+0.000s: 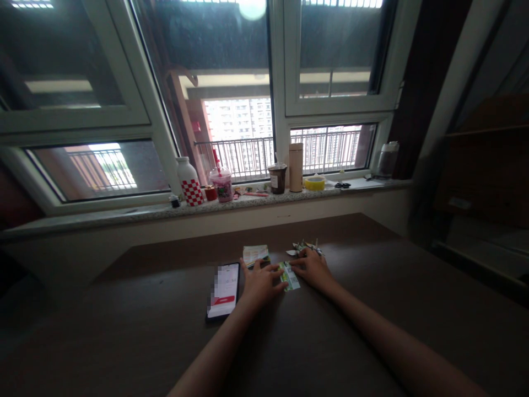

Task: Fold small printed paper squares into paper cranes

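Observation:
A small green-and-white printed paper card [293, 280] lies on the brown table between my hands. My left hand [261, 284] is spread, palm down, with its fingertips at the card's left edge. From the other side my right hand [314, 270] reaches over the card's upper right, fingers stretched out and touching its edge. Just beyond the right hand sits a small cluster of folded paper pieces [294, 252], partly hidden by it. A stack of similar printed cards [255, 253] rests beyond my left fingers.
A phone [225, 292] with a lit screen lies left of my left hand. Along the windowsill stand a checkered bottle [190, 184], a pink drink cup [221, 184], a dark drink cup [277, 179], a tan flask [296, 168], yellow tape [314, 183] and scissors [343, 186].

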Demonstrator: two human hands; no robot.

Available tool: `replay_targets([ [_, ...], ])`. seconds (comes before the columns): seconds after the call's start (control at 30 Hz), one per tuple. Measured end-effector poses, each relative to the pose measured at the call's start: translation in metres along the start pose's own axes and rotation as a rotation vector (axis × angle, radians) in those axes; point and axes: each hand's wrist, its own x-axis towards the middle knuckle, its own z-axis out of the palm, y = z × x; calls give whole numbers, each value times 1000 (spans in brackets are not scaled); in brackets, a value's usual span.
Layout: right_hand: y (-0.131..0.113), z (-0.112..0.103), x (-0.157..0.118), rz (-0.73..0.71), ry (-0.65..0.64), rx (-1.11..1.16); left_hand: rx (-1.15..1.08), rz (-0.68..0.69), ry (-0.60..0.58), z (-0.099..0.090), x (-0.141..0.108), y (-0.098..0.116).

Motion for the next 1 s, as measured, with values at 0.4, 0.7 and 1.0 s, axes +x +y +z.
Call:
replay_targets([
  [0.4, 15, -12, -1, -83, -132, 73, -2, 1, 9, 1, 0, -1],
  [0.7, 14, -24, -10, -139, -204, 90, -25, -7, 4, -2, -2, 1],
  [1.0, 19, -28, -13, -184, -259, 104, 1, -15, -13, -6, -2, 3],
])
